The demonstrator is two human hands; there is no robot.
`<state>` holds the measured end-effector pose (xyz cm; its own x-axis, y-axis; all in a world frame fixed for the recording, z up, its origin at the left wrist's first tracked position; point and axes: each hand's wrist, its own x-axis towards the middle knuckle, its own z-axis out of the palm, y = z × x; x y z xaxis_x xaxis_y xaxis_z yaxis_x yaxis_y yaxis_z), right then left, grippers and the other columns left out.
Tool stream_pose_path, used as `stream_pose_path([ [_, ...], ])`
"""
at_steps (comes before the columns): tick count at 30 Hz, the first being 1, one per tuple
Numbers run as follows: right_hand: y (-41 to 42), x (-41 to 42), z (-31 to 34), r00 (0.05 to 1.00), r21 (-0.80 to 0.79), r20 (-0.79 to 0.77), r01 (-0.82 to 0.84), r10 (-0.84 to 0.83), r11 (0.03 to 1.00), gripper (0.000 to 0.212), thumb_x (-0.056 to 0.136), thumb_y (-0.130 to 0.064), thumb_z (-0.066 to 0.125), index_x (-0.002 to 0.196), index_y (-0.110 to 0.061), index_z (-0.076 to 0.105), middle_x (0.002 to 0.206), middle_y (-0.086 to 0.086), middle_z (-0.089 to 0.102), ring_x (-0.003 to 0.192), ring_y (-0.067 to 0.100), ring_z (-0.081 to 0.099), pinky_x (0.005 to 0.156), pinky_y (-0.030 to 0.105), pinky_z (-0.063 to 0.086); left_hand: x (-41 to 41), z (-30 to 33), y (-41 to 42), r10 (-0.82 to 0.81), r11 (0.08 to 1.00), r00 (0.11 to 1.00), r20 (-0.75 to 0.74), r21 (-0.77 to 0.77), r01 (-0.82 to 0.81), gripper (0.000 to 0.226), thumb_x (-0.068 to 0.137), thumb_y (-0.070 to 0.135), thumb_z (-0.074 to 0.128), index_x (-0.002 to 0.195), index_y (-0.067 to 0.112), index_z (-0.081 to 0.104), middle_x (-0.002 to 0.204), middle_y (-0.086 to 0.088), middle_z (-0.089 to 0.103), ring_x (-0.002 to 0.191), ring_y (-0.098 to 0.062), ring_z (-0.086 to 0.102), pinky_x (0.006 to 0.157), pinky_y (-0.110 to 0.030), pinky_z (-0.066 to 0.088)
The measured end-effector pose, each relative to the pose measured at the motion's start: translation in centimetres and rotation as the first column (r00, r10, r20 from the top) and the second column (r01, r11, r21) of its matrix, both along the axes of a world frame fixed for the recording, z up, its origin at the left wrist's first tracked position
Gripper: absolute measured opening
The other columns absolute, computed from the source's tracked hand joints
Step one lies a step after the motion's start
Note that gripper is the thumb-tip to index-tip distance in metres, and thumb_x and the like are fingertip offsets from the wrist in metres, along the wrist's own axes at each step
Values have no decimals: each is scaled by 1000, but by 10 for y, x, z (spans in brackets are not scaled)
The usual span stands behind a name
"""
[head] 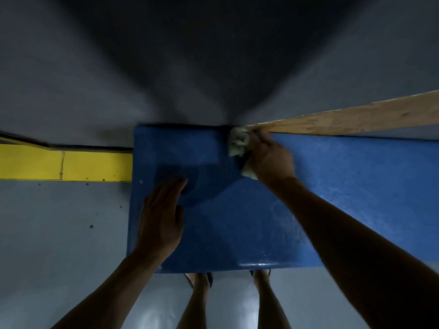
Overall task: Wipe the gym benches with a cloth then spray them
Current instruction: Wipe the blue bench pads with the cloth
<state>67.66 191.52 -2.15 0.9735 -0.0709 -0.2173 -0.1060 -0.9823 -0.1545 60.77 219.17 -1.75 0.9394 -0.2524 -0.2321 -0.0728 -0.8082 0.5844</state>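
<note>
Your right hand (270, 154) grips the cloth (238, 144), fingers curled round the bunched fabric, and presses it onto the bench (237, 222) at about 12 o'clock on the pad, right at its far edge. Bunching it that way gives you a firm wad to bear down on, and it looks as if you are working the far edge where the pad meets the plank (356, 119). Part of the cloth trails out under your palm toward 6 o'clock.

Your left hand (161, 217) lies flat on the pad at about 8 o'clock, fingers straight and together, holding nothing. It seems placed there to prop you as you lean over, and perhaps to steady the bench against the push of the other arm.

The bench runs off toward 3 o'clock, so most of its length probably lies ahead. A wet-looking sheen shows along the near edge at 5 o'clock. No spray bottle is in view, so the spraying step appears not yet begun.

The yellow strip (64, 165) runs out at 9 o'clock along the floor (59, 233), touching the pad's left side. Your feet (199, 279) stand at 6 o'clock, tucked just under the near edge.
</note>
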Motion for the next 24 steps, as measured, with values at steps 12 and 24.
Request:
stream_pose_path([
  [12, 101, -68, -19, 902, 231, 148, 366, -405, 901, 46, 86, -34, 49, 123, -10, 60, 104, 15, 58, 87, 33, 55, 71, 40, 47, 2, -5, -6, -49, 998, 999, -13, -31, 49, 61, 86, 6, 48, 145, 18, 43, 149, 1, 44, 136, -20, 41, 108, -43, 36],
  [24, -56, -110, -15, 912, -125, 115, 407, -395, 905, 52, 81, -8, 59, 132, -14, 54, 98, 16, 50, 73, 40, 55, 57, 42, 43, 4, -3, -7, -92, 995, 996, -12, -26, 92, 59, 86, 10, 45, 145, 17, 43, 150, 1, 42, 135, -23, 39, 109, -51, 37],
])
